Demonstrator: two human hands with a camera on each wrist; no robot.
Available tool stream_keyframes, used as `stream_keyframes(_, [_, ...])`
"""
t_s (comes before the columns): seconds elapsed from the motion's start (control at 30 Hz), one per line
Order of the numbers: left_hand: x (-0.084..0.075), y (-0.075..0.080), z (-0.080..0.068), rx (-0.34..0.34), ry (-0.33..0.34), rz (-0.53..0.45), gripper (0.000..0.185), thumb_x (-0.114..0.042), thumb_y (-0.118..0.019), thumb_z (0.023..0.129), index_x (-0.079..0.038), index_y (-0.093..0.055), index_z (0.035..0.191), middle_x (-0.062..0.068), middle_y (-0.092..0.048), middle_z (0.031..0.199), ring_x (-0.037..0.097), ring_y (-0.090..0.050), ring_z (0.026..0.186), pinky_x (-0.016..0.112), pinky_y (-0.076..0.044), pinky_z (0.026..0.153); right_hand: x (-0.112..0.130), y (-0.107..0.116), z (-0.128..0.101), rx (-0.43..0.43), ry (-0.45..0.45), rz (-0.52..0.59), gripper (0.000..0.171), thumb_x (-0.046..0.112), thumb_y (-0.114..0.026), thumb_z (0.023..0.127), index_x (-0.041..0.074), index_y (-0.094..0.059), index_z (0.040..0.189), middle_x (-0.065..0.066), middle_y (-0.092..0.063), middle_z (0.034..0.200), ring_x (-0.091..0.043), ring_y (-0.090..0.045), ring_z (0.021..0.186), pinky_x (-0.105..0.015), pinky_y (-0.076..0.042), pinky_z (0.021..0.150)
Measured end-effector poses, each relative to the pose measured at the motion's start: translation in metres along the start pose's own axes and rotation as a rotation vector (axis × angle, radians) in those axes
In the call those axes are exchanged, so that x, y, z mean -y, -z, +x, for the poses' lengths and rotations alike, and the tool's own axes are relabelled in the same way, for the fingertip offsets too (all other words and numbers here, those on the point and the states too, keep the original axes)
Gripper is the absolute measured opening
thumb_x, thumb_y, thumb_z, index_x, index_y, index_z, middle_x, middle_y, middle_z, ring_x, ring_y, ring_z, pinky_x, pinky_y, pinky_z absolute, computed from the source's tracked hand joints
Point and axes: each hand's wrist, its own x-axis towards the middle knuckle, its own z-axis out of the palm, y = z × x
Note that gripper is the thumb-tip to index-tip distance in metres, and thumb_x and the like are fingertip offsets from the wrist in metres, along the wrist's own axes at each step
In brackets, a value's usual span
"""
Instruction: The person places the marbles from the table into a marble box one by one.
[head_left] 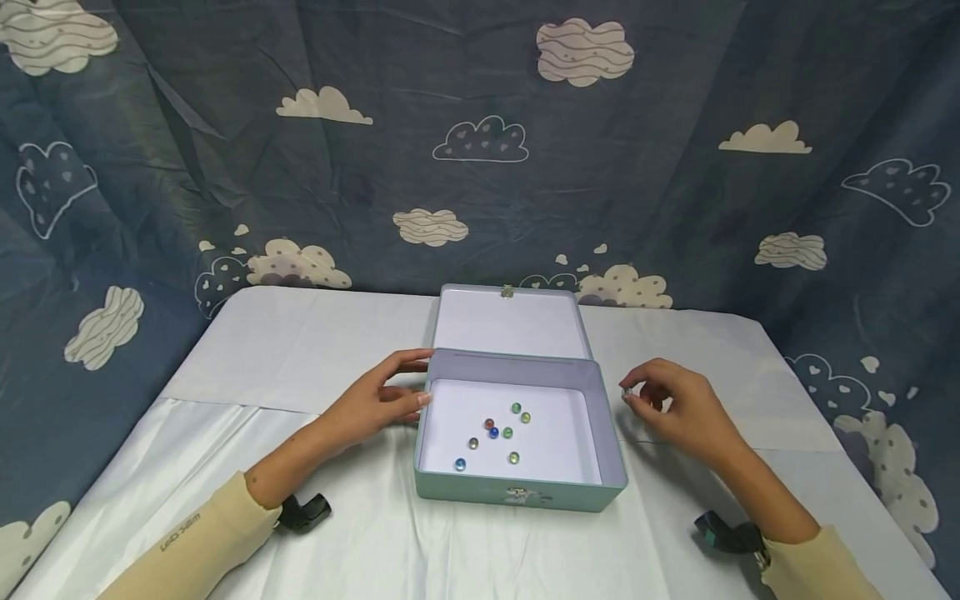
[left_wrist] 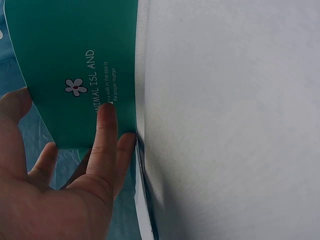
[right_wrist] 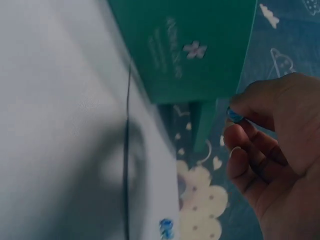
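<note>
An open teal tin box [head_left: 517, 492] sits mid-table, its lid [head_left: 510, 321] lying flat behind it. Several glass marbles [head_left: 495, 433] lie on its white floor. My left hand [head_left: 390, 398] rests against the box's left wall [left_wrist: 75, 75], fingers straight and touching the teal side. My right hand [head_left: 667, 404] hovers just right of the box, fingertips pinching a small marble [head_left: 626, 390]. In the right wrist view that marble [right_wrist: 234, 116] shows blue between thumb and forefinger, beside the box's wall [right_wrist: 200, 45].
A white cloth covers the table [head_left: 300, 350], with a blue cloud-print backdrop [head_left: 480, 150] behind and around it. Another blue marble [right_wrist: 166, 227] lies on the cloth near the right hand. Black wrist mounts [head_left: 303, 512] sit near the front edge.
</note>
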Motion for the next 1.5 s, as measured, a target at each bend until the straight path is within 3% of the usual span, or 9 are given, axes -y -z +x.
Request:
stream_keyframes(0.27, [0.0,0.0,0.0,-0.003,-0.003,0.006,0.066,-0.026,-0.073,0.094,-0.032,-0.04,0.151,0.007,-0.041,0.15,0.032,-0.062,0.119,0.039,-0.06,0.087,0.021,0.004,0.001,0.018,0.107,0.157,0.035,-0.001,-0.081,0.082,0.022,-0.07,0.105,0.01,-0.066,0.098,-0.003,-0.057,0.074,-0.017,-0.053,0.063])
stream_keyframes(0.4, [0.0,0.0,0.0,-0.001,-0.002,0.008,0.067,-0.025,-0.072,0.094,-0.031,-0.039,0.152,0.008,-0.041,0.15,0.033,-0.063,0.118,0.039,-0.06,0.087,0.026,0.001,0.0,0.026,0.154,0.17,0.036,-0.005,-0.082,0.079,0.019,-0.07,0.103,0.007,-0.066,0.097,-0.003,-0.056,0.074,-0.019,-0.052,0.061])
stream_keyframes(0.6, [0.0,0.0,-0.001,0.001,0.003,0.007,0.066,-0.026,-0.072,0.094,-0.032,-0.039,0.151,0.007,-0.041,0.15,0.034,-0.063,0.117,0.039,-0.06,0.088,0.027,-0.001,0.0,0.014,0.152,0.156,0.035,-0.008,-0.082,0.077,0.014,-0.07,0.102,0.002,-0.067,0.097,-0.006,-0.056,0.075,-0.023,-0.054,0.061])
stream_keyframes(0.83, [0.0,0.0,-0.001,-0.001,0.007,0.013,0.066,-0.028,-0.073,0.094,-0.034,-0.04,0.151,0.006,-0.041,0.15,0.033,-0.063,0.117,0.038,-0.06,0.087,0.028,-0.002,0.001,0.034,0.158,0.184,0.032,-0.001,-0.082,0.08,0.017,-0.07,0.104,0.01,-0.065,0.101,-0.002,-0.057,0.078,-0.02,-0.055,0.064])
stream_keyframes(1.07, [-0.001,0.0,-0.001,0.0,0.005,0.01,0.065,-0.026,-0.072,0.094,-0.033,-0.04,0.151,0.006,-0.042,0.149,0.035,-0.063,0.117,0.039,-0.06,0.087,0.028,-0.002,0.0,0.034,0.162,0.217,0.035,-0.001,-0.081,0.081,0.02,-0.069,0.106,0.009,-0.065,0.103,-0.005,-0.058,0.078,-0.015,-0.051,0.064])
stream_keyframes(1.5, [-0.001,0.0,-0.001,0.001,-0.001,0.003,0.066,-0.025,-0.073,0.094,-0.031,-0.04,0.151,0.005,-0.041,0.15,0.033,-0.061,0.121,0.039,-0.06,0.087,0.018,0.002,0.003,-0.005,0.158,0.167,0.036,0.0,-0.084,0.079,0.019,-0.07,0.105,0.005,-0.067,0.1,-0.005,-0.058,0.076,-0.021,-0.055,0.063])
